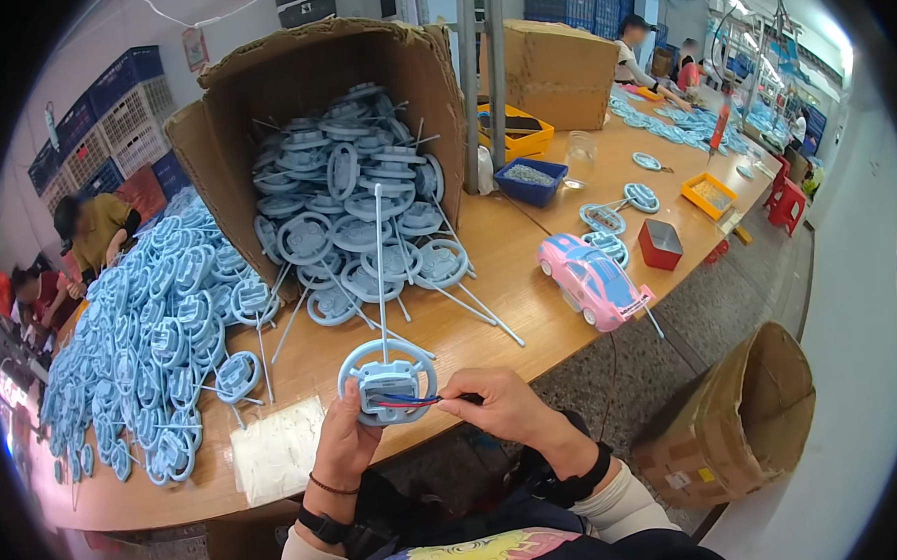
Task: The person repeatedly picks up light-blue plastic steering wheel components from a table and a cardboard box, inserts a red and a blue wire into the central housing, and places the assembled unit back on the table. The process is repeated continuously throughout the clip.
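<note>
My left hand (349,429) grips the rim of a light blue toy steering wheel (386,355), held upright over the table's front edge. A long thin rod of the same blue sticks up from the wheel's top. Across the wheel's open middle run red and blue wires (406,400). They lead to a black end, which my right hand (496,403) pinches between thumb and fingers. The far ends of the wires inside the wheel are too small to make out. Beside my left hand lies a clear bag of white pieces (279,452).
A cardboard box (202,141) on its side spills more wheels; a large heap (170,322) lies left. To the right are a pink toy car (591,279), a red box (660,245), a blue bin (531,182) and a yellow tray (709,196). A carton (676,440) stands on the floor.
</note>
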Tool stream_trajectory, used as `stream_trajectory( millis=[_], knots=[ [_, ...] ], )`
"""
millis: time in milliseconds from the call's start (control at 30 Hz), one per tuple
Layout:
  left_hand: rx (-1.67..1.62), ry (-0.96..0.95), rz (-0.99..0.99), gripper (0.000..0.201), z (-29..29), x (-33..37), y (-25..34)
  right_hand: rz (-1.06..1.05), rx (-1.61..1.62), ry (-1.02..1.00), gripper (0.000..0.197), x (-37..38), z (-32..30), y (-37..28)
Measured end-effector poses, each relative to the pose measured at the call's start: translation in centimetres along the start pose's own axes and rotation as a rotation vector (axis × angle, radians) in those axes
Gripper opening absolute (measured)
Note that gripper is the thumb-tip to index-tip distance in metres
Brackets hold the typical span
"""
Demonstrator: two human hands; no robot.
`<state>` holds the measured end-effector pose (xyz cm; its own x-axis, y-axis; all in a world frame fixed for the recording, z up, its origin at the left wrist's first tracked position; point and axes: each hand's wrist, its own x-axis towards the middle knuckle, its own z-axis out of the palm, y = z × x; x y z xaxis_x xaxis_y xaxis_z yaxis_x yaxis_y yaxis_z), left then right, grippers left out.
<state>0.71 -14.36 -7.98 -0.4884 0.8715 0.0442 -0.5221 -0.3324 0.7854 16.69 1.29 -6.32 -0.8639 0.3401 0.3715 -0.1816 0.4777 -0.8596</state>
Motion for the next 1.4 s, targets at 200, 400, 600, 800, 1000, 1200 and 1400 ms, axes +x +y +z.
stream_trajectory(
  millis=[200,400,600,800,1000,1200,1400],
  knots=[
    [0.204,0.094,-0.047,0.039,-4.1,-2.8,0.1,0.041,0.098,-0.102,0.012,-0.7,2.6,1.7],
    [0.183,0.448,0.473,0.046,-10.5,-2.3,14.8,0.18,0.279,-0.012,0.009,-0.9,2.1,4.1],
    [0.361,0.806,0.469,0.058,-19.3,8.4,25.5,0.241,0.446,0.161,0.009,-0.3,2.1,6.1],
    [1.704,0.047,0.996,0.029,-4.9,16.4,7.7,0.239,0.45,0.143,0.01,-0.6,1.3,6.7],
    [2.248,-0.089,0.944,0.028,-3.0,21.2,0.3,0.197,0.488,0.181,0.011,-0.5,2.2,6.9],
    [2.083,-0.097,0.655,0.016,1.6,17.6,4.1,0.162,0.508,0.224,0.01,-0.8,2.0,7.2],
    [1.292,0.039,0.21,0.024,1.5,10.3,7.3,0.085,0.107,0.298,0.012,-0.4,1.5,3.8]
  ],
)
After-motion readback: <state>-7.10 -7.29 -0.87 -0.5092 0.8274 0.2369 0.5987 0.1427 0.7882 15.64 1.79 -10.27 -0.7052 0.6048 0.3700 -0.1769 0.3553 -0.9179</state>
